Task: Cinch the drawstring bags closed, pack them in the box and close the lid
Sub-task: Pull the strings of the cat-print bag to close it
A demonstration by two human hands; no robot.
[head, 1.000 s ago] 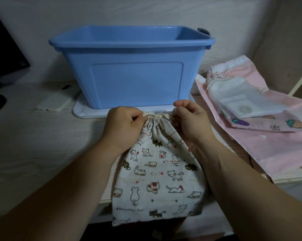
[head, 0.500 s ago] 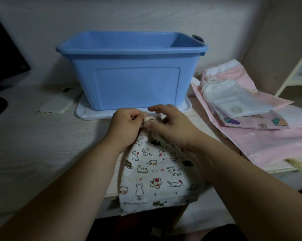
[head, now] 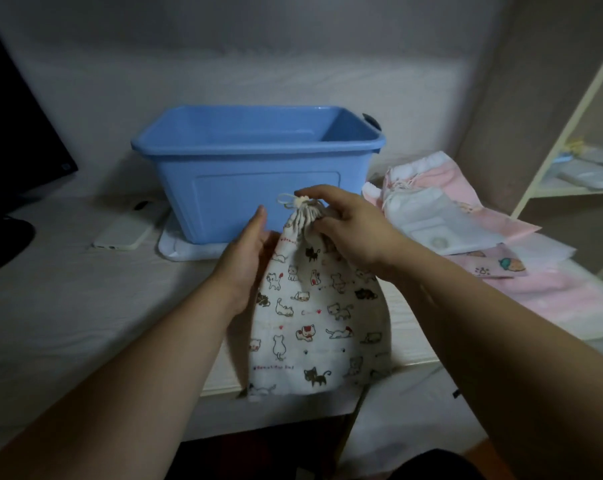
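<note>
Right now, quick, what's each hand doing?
Left hand: open, fingers straight, alongside the cat-print bag.
Right hand: grips the bag's cinched neck.

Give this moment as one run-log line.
cat bag: cinched | right hand: grips its neck | left hand: straight fingers beside it | blue box: uncovered

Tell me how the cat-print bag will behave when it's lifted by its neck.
Probably floppy: the cat-print bag is thin cloth, puckered where the right hand grips its cinched neck, so it should dangle. Likely light: its body looks nearly flat, with no bulge showing. Unlikely to roll; it should slump into the blue box.
</note>
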